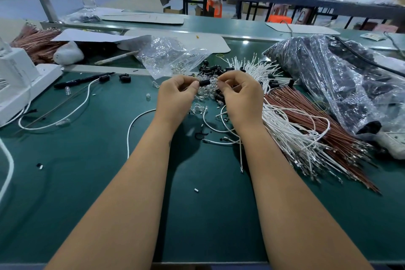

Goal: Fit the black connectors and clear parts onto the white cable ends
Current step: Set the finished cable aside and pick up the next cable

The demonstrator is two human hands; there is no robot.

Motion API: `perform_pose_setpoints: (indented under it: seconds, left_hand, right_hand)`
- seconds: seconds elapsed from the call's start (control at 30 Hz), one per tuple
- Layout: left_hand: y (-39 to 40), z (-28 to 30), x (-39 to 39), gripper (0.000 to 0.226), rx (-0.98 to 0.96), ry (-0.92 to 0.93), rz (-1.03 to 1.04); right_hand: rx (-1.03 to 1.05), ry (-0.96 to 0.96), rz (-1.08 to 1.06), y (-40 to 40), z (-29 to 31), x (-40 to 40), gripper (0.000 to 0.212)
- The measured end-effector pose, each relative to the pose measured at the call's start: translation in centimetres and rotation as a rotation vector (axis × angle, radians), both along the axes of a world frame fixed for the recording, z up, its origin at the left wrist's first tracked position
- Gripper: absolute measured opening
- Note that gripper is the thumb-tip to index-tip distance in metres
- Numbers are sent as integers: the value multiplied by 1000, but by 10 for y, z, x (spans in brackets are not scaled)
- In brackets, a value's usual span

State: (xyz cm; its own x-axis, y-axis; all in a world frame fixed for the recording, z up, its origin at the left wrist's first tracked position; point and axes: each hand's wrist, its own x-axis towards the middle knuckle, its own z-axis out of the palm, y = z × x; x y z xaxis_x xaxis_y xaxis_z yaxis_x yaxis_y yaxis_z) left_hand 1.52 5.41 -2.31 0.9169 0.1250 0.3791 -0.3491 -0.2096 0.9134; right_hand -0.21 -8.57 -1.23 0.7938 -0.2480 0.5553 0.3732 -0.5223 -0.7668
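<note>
My left hand (176,96) pinches a small black connector (204,82) between thumb and fingers above the green table. My right hand (241,96) meets it from the right and pinches a clear part (213,80) at the connector's end. Under both hands lies a heap of loose clear parts (202,96) and black connectors (211,69). A thick bundle of white cables (285,125) with metal ends spreads to the right. One white cable (135,125) curves off below my left wrist; whether it joins the held connector is hidden.
Brown wires (317,116) lie beside the white bundle. A large plastic bag of black parts (328,68) fills the right. A clear bag (168,55) sits behind the heap. A white device (19,81), a black pen (83,80) and one finished cable (72,112) lie left.
</note>
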Motion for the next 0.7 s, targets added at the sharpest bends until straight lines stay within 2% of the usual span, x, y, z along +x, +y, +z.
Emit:
perform_pose_setpoints:
  seconds: [0.27,0.47,0.7]
  left_hand:
    - [-2,1,-3,8,73,-82,33]
    - [-2,-1,-2,6,127,-156,77]
    - [-2,-1,-2,5,141,-169,89]
  right_hand:
    - [-37,25,-19,0,2,-1,5]
    - [36,52,1,1,3,-2,11]
    - [85,84,15,0,5,-3,6]
